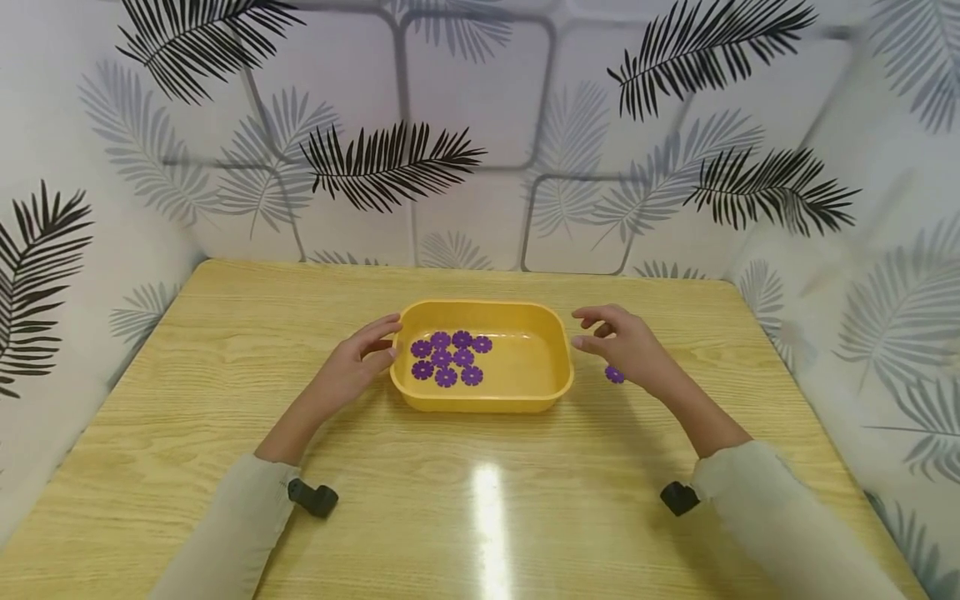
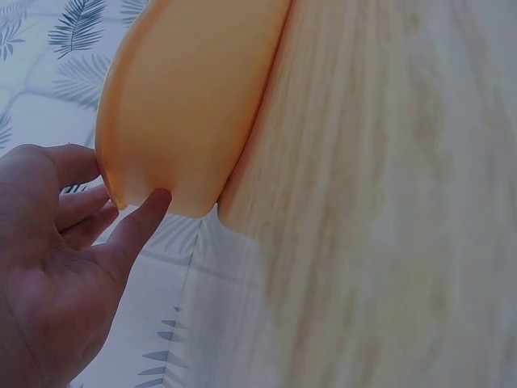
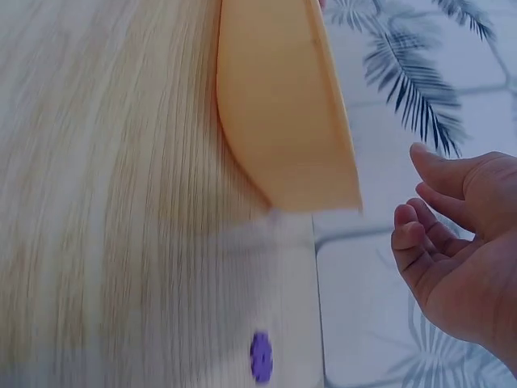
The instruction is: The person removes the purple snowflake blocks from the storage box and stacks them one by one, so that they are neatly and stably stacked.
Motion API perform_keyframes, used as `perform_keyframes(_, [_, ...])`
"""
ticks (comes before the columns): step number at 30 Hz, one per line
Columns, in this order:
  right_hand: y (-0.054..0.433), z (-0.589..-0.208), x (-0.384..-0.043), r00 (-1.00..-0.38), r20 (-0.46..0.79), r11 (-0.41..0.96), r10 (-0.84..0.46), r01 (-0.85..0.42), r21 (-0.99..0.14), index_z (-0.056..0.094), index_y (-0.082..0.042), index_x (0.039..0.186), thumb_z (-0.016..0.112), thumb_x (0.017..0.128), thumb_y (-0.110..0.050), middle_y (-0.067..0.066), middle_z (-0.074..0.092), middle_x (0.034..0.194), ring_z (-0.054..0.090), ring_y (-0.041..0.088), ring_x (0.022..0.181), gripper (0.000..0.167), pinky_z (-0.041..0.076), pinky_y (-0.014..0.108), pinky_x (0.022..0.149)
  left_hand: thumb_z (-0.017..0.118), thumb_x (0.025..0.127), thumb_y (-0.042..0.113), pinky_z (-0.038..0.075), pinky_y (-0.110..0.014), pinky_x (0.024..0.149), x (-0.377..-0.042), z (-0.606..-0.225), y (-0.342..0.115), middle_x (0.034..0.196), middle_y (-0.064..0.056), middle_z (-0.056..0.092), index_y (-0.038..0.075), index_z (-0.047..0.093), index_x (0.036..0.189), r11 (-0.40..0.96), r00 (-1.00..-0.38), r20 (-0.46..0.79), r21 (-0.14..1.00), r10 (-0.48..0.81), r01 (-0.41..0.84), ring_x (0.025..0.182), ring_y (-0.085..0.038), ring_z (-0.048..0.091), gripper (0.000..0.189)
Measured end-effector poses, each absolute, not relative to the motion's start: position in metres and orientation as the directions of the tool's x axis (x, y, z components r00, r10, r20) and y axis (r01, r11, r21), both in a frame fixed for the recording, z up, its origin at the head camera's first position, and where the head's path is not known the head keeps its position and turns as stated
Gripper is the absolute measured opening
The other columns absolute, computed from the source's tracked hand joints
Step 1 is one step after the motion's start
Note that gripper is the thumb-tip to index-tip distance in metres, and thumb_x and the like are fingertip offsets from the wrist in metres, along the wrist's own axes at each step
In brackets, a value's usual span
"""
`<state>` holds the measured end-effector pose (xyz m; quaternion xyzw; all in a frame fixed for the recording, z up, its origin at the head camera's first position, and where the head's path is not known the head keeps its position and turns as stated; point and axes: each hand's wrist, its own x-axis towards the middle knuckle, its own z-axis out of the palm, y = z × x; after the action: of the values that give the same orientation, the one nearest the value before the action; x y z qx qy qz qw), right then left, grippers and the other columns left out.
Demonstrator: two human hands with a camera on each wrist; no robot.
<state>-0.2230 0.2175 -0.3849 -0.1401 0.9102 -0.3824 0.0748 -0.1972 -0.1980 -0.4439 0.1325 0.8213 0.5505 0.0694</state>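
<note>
A yellow plastic basin [image 1: 525, 362] sits on the table, with several purple notched discs [image 1: 442, 357] lying flat in its left half. My left hand [image 1: 348, 371] holds the basin's left end, the thumb on its outer wall and the fingers at the rim, as the left wrist view shows. Off the basin's right end is my right hand [image 1: 626, 346], fingers loosely bent with nothing in them. A gap separates it from the basin wall [image 3: 283, 105] in the right wrist view. One loose purple disc [image 1: 614, 374] lies on the table beneath the right hand, partly covered by it.
The wood-grain table [image 1: 375, 500] carries a bright light reflection near the front. Behind it and at both sides stand pale walls [image 1: 480, 100] with a leaf pattern. A dark wrist device [image 1: 313, 497] is strapped at the left sleeve, another [image 1: 679, 497] at the right.
</note>
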Motion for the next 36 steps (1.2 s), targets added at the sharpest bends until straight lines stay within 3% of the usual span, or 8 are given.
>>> perform_keyframes(5, [0.183, -0.384, -0.223, -0.926, -0.056, 0.602, -0.374, -0.196, -0.774, 0.058, -0.009, 0.141, 0.07, 0.096, -0.025, 0.016, 0.057, 0.13, 0.054, 0.029, 0.107, 0.049, 0.053, 0.031, 0.07, 0.053, 0.105, 0.022, 0.045, -0.051, 0.112, -0.195, -0.442, -0.199, 0.165, 0.004, 0.029, 0.009, 0.043, 0.153, 0.362, -0.955, 0.029, 0.922, 0.295, 0.14, 0.142, -0.033, 0.044, 0.051])
perform_keyframes(10, [0.154, -0.391, -0.224, -0.895, -0.077, 0.565, -0.439, -0.208, -0.799, 0.058, -0.006, 0.139, 0.069, 0.096, -0.021, 0.019, 0.058, 0.128, 0.054, 0.027, 0.102, 0.047, 0.05, 0.029, 0.066, 0.054, 0.105, 0.022, 0.046, -0.052, 0.111, -0.192, -0.441, -0.2, 0.165, 0.007, 0.03, 0.01, 0.044, 0.153, 0.359, -0.956, 0.019, 0.925, 0.292, 0.128, 0.141, -0.033, 0.045, 0.05])
perform_keyframes(22, [0.108, -0.412, -0.238, -0.851, -0.088, 0.613, -0.517, -0.297, -0.732, 0.066, -0.002, 0.128, 0.073, 0.093, -0.014, 0.015, 0.066, 0.115, 0.061, 0.023, 0.095, 0.039, 0.053, 0.028, 0.079, 0.054, 0.105, 0.02, 0.044, -0.052, 0.112, -0.192, -0.441, -0.199, 0.165, 0.002, 0.03, 0.009, 0.044, 0.152, 0.339, -0.955, 0.023, 0.932, 0.297, 0.128, 0.142, -0.035, 0.044, 0.049])
perform_keyframes(28, [0.1, -0.419, -0.241, -0.822, -0.118, 0.592, -0.557, -0.294, -0.75, 0.068, 0.0, 0.123, 0.073, 0.092, -0.011, 0.012, 0.067, 0.109, 0.06, 0.021, 0.092, 0.033, 0.052, 0.028, 0.081, 0.054, 0.105, 0.019, 0.044, -0.051, 0.113, -0.193, -0.443, -0.199, 0.166, 0.001, 0.029, 0.007, 0.044, 0.152, 0.332, -0.952, 0.028, 0.934, 0.304, 0.134, 0.142, -0.035, 0.044, 0.049])
perform_keyframes(36, [0.093, -0.426, -0.24, -0.798, -0.185, 0.63, -0.574, -0.286, -0.722, 0.071, -0.007, 0.114, 0.076, 0.091, -0.016, 0.005, 0.067, 0.103, 0.06, 0.019, 0.096, 0.026, 0.053, 0.031, 0.088, 0.054, 0.105, 0.02, 0.044, -0.051, 0.113, -0.193, -0.444, -0.2, 0.165, 0.002, 0.029, 0.008, 0.044, 0.152, 0.34, -0.954, 0.025, 0.931, 0.3, 0.131, 0.142, -0.035, 0.043, 0.049])
